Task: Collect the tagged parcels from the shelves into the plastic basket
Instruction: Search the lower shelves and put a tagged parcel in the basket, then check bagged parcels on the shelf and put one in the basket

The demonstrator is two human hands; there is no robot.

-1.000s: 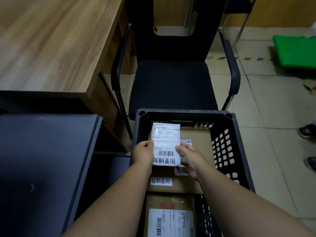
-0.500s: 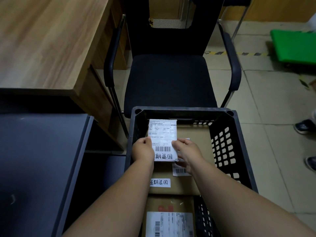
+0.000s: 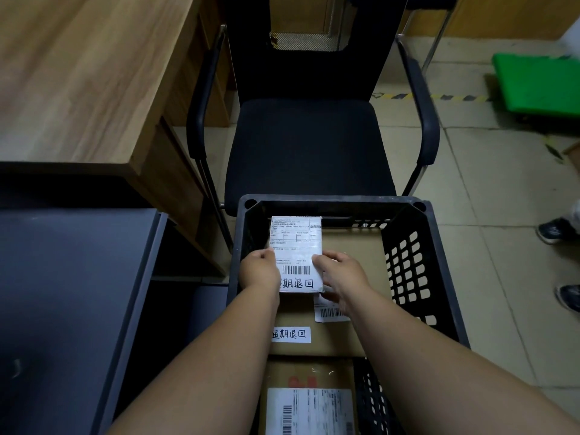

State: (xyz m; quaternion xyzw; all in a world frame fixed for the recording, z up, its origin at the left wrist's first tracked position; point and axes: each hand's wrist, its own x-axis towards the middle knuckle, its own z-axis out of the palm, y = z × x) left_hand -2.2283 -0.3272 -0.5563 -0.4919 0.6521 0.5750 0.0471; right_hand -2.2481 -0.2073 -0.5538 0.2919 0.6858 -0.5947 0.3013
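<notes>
our left hand (image 3: 259, 268) and right hand (image 3: 340, 274) pinch a white labelled parcel (image 3: 296, 246) over the black basket (image 3: 408, 262); black chair (image 3: 307, 146) beyond, wooden table (image 3: 78, 73) left, tiled floor (image 3: 486, 183).

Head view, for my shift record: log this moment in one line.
both hands: left hand, right hand hold white parcel | over basket | two boxes inside

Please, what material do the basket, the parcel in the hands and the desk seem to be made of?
Basket: dark matte moulded plastic, judging by the regular holes in its wall. Parcel: white, slightly glossy, probably a plastic mailer or a paper label; unclear. Desk: wood-grain top, likely laminate rather than solid wood.
</notes>
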